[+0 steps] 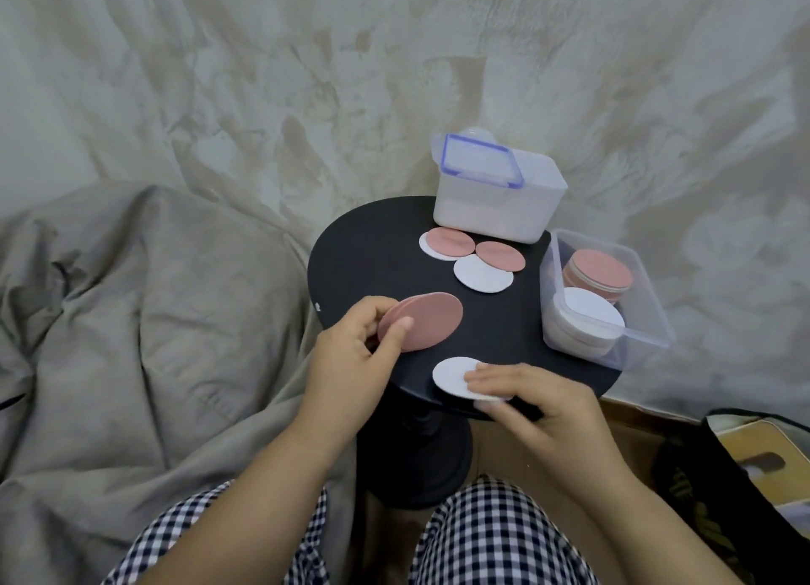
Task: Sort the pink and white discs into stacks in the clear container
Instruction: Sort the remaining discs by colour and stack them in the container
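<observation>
A small round black counter (364, 260) carries the work. At its right edge sits the clear container (653, 317), already holding a pink stack (600, 273) behind a white stack (587, 317). Four loose discs (477, 260) remain near the far lidded tub (495, 199). A few pink discs (427, 319) are pinched at their rim by the left hand (350, 356), closed on them. White discs (453, 376), perhaps more than one, are gripped by the right hand (530, 402) at the counter's near edge. The discs are judged thin, light and slightly flexible; they are best taken by the edge.
</observation>
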`<state>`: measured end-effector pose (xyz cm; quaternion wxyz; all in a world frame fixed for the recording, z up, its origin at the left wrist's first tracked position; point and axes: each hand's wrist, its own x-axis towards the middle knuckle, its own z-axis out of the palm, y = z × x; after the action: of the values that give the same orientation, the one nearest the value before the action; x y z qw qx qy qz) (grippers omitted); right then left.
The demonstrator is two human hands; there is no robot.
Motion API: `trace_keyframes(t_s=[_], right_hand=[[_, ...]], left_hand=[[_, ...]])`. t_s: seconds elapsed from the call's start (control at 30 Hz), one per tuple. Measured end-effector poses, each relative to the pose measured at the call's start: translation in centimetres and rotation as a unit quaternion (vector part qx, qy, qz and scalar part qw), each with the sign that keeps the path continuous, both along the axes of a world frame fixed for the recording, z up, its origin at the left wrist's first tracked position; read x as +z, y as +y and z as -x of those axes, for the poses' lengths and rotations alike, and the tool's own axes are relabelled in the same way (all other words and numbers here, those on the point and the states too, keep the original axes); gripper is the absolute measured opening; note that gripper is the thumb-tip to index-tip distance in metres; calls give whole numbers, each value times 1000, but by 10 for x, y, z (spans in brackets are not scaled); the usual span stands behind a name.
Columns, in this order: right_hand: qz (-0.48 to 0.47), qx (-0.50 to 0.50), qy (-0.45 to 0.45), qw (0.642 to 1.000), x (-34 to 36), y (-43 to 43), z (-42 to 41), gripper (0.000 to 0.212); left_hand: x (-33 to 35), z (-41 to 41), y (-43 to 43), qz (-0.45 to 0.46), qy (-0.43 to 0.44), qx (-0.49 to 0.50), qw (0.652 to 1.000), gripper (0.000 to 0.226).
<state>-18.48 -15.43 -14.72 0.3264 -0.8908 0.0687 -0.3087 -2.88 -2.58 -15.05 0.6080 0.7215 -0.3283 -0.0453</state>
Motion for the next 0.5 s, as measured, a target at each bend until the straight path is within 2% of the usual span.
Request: trace_keyframes(t_s=[0.07, 0.17, 0.3, 0.5], right_hand=[[-75, -36, -15, 996, 10, 4, -1, 6], [-151, -97, -48, 983, 15, 5, -8, 18], [-228, -137, -94, 959, 13, 7, -17, 14], [-267, -141, -132, 944, 15, 7, -26, 25]], left_hand=[[2, 5, 1, 13, 5, -15, 1000, 5], [7, 16, 1, 29, 18, -52, 998, 18], [12, 31, -3, 52, 43, -111, 992, 18], [16, 32, -15, 56, 38, -133, 989, 21]])
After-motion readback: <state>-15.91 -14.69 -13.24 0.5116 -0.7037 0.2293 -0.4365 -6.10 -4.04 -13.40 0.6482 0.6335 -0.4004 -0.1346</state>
